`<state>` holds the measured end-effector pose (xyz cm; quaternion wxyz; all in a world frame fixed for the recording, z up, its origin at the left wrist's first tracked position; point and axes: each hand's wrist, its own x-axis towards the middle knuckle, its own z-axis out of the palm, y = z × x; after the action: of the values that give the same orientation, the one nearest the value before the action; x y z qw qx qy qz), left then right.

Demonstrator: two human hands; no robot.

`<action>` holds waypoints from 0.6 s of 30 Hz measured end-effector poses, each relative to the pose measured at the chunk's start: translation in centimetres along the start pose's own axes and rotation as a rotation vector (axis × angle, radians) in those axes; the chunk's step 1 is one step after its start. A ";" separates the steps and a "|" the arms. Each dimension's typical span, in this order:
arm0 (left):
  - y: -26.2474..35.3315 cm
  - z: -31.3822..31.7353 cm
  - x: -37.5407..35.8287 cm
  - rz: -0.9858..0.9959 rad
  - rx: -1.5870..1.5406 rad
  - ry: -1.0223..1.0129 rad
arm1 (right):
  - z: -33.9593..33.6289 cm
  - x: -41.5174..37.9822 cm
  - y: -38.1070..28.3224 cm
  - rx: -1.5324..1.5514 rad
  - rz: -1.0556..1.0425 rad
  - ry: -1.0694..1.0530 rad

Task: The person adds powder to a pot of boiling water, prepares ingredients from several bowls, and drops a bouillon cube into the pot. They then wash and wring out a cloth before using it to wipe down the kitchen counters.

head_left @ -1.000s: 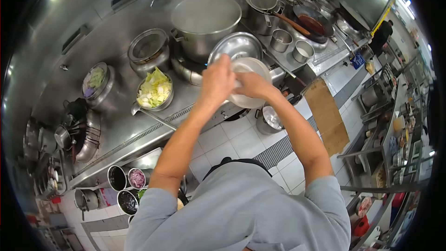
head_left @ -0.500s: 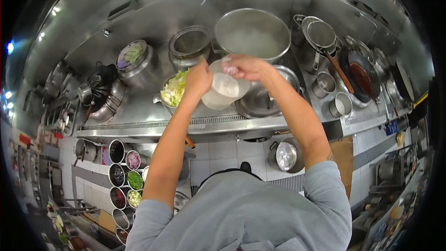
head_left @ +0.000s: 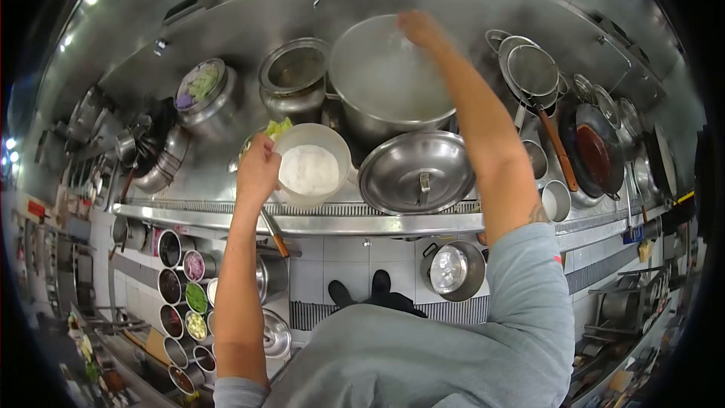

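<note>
My left hand (head_left: 259, 166) grips the rim of a translucent plastic tub (head_left: 336, 143), held over the counter's front. White powder (head_left: 310, 171) covers the tub's bottom. My right hand (head_left: 421, 29) is raised over the far rim of a large steel stockpot (head_left: 389, 130), its fingers closed. A faint white blur shows under those fingertips. Steam hazes the cloudy contents of the pot. Cut yellow-green leaves (head_left: 279, 128) peek out behind the tub, their bowl mostly hidden. A large domed steel lid (head_left: 396, 185) lies in front of the stockpot.
Left of the stockpot stand a steel pot (head_left: 294, 102) and another with green and purple pieces (head_left: 200, 85). At right are strainers (head_left: 533, 69), a wok with red sauce (head_left: 594, 153) and a small pot (head_left: 556, 201). Several ingredient canisters (head_left: 171, 248) stand below left; a pot (head_left: 453, 270) is below right.
My right hand has left the tub, with white on its fingers, and moved up and forward over the stockpot. My left hand has brought the tub left and closer to me.
</note>
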<state>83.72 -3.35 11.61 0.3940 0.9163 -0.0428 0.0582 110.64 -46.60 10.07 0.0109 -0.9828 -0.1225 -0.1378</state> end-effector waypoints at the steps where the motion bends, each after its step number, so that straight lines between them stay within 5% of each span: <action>1: -0.3 -0.1 -0.1 -0.003 0.024 0.009 | 4.1 1.8 3.3 -0.244 -0.120 0.136; 3: -1.2 0.0 0.0 0.026 0.059 0.009 | -1.4 -2.3 -1.4 -0.175 -0.026 0.097; 6: -1.8 -0.2 -0.2 0.022 0.140 0.025 | -4.3 -7.4 -9.4 -0.017 -0.308 0.553; 8: -1.4 0.6 -0.1 0.073 0.206 0.047 | -10.7 -14.5 -20.6 0.624 -0.176 0.003; 10: -4.1 3.4 -0.1 0.263 0.251 0.197 | -9.1 -16.6 -26.8 0.490 -0.360 -0.406; 11: -4.2 4.5 -0.9 0.446 0.215 0.324 | -2.4 -17.1 -28.0 0.494 -0.501 -0.323; 12: -1.5 3.8 -2.1 0.125 0.130 0.166 | -1.6 -18.7 -29.8 0.612 -0.536 -0.271; 14: -2.2 5.1 -3.8 0.313 0.065 0.400 | 0.0 -19.3 -32.4 0.405 -0.475 -0.423; 18: -2.0 5.4 -5.7 0.055 0.034 0.327 | 5.9 -20.0 -31.6 0.724 -0.615 -0.274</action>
<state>78.68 -5.74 5.64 0.3783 0.8996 -0.0023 0.2181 85.91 -20.33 -1.48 0.2945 -0.8432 -0.4473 0.0473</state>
